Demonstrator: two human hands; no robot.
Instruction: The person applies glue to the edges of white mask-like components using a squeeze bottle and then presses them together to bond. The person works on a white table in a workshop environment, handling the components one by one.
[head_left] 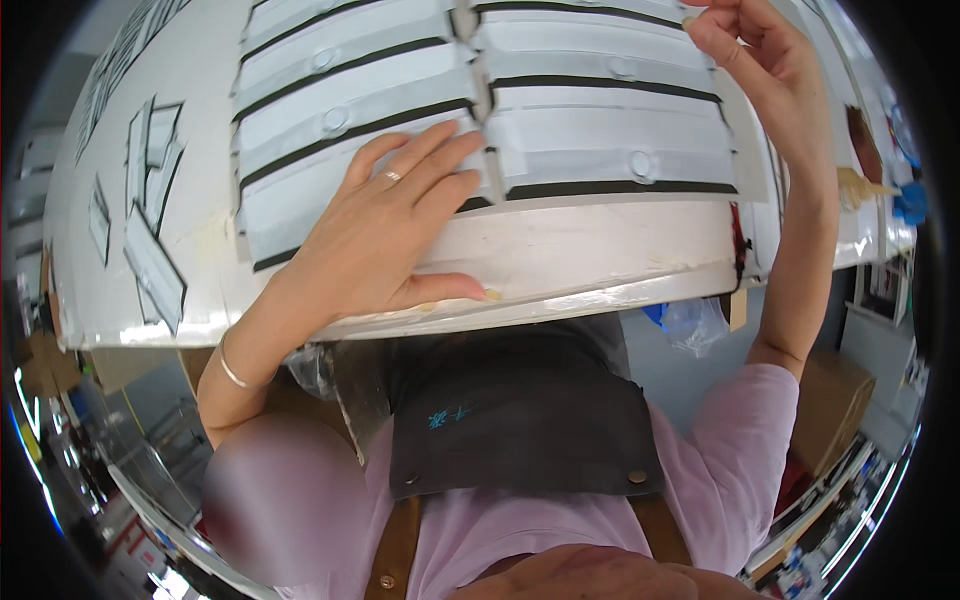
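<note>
White flat pieces with black edge strips lie in two columns on the table; the right column has a near piece (610, 135) with a round clear disc on its lower band. My left hand (390, 225) rests palm down with fingers apart over the near piece of the left column (290, 205), its thumb stretched toward the table's front edge. Beside the far right corner of the right column is my right hand (755, 50), raised, with thumb and forefinger bent together. Whatever is between those fingertips is too small to make out, and they lie close to the pieces' edge.
Loose black-edged pieces (155, 265) lie at the left of the white table (590, 245), with more in rows at the far left. A tan pointed object (860, 190) and a blue item (910, 203) are at the right. Below stand a clear bag (697, 328) and a cardboard box (838, 410).
</note>
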